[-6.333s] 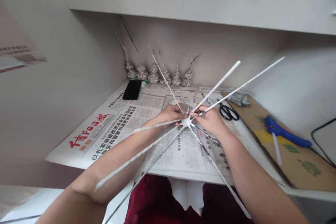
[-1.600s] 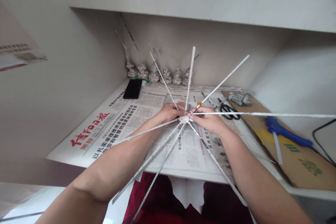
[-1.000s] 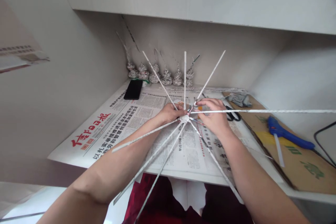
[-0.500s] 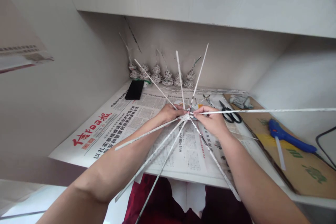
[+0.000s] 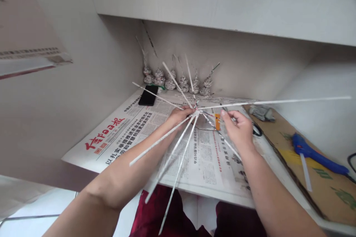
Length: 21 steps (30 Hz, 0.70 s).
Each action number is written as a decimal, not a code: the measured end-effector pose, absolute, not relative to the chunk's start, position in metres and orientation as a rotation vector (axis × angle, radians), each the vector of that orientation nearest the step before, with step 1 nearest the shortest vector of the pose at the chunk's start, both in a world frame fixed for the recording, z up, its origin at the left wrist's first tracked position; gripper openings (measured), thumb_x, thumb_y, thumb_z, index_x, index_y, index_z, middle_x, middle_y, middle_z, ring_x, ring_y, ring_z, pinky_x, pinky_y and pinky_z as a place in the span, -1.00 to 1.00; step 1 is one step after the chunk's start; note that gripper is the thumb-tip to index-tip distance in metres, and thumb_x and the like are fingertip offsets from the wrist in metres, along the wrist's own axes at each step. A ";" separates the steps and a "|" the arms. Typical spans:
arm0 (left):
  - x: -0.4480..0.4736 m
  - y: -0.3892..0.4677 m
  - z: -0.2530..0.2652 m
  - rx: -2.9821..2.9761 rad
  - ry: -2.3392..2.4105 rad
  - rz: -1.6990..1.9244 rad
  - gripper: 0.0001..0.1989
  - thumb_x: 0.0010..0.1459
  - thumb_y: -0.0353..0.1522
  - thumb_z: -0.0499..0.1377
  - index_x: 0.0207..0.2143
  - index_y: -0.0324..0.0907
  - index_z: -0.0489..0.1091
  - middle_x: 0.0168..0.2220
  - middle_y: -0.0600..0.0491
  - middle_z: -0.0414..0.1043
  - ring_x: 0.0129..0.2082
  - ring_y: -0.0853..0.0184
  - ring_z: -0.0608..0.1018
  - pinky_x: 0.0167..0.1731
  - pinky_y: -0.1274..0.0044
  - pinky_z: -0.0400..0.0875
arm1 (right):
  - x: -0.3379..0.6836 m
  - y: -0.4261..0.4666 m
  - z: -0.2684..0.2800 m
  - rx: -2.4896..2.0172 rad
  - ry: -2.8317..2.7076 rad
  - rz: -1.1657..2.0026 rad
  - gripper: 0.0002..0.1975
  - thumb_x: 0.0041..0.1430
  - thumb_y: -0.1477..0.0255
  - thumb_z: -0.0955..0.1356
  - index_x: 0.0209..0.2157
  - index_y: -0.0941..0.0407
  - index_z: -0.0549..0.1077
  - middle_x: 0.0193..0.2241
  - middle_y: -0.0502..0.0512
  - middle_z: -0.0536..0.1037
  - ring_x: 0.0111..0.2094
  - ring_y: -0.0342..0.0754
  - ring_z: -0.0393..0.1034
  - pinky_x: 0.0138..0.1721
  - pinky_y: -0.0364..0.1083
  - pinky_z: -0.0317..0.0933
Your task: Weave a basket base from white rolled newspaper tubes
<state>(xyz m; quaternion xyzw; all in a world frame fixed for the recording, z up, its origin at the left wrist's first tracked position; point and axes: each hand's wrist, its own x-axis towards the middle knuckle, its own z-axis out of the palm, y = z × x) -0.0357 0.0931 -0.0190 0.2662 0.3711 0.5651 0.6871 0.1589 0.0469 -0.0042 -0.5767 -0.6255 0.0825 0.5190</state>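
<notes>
A spoked piece of rolled newspaper sticks (image 5: 198, 112) hangs over the table, several pale sticks fanning out from a small woven centre. My left hand (image 5: 180, 114) is closed on this centre from the left, thumb on top. My right hand (image 5: 238, 127) is a little to the right of the centre, fingers loosely curled and thumb apart. I see nothing held firmly in it. One long stick (image 5: 267, 102) reaches out to the right above this hand, and another runs down to the right beside its wrist.
Several gourd-shaped woven paper pieces (image 5: 183, 83) line the back wall, near a black phone (image 5: 148, 95). Newspaper (image 5: 155, 126) covers the table. At right, a blue glue gun (image 5: 314, 153) and crumpled paper (image 5: 262, 112) lie on cardboard (image 5: 289, 163). Scissors (image 5: 257, 130) are partly behind my right hand.
My right hand has let go of the stick on the right and drawn away from the centre. The spokes have turned counterclockwise, and the right stick now points slightly upward.
</notes>
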 end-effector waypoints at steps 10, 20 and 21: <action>-0.032 0.095 -0.017 0.403 0.778 1.452 -0.85 -0.09 -0.59 0.31 -0.47 -0.28 0.39 -0.56 0.10 0.46 -0.60 0.47 0.47 -0.50 0.61 0.41 | 0.151 0.029 -0.005 -1.196 -1.610 0.315 -0.53 0.22 0.09 0.30 -0.62 0.09 0.48 -0.61 0.09 0.52 -0.53 -0.05 0.40 -0.37 -0.06 0.28; -0.012 0.073 -0.025 0.606 0.721 1.324 -0.73 -0.17 -0.51 0.37 -0.33 -0.27 0.47 -0.52 0.03 0.50 -0.58 0.36 0.50 -0.50 0.52 0.42 | 0.113 0.036 -0.019 -1.142 -1.253 1.288 -0.44 0.04 -0.08 0.35 -0.19 0.12 0.54 -0.36 0.15 0.60 -0.55 -0.09 0.40 -0.74 -0.19 -0.03; -0.011 0.071 -0.025 0.637 0.730 1.321 -0.72 -0.18 -0.50 0.37 -0.32 -0.26 0.48 -0.50 0.02 0.52 -0.57 0.36 0.51 -0.48 0.52 0.43 | 0.113 0.037 -0.018 -1.124 -1.210 1.279 -0.45 0.01 -0.05 0.39 -0.17 0.12 0.54 -0.38 0.13 0.59 -0.54 -0.10 0.39 -0.73 -0.19 -0.04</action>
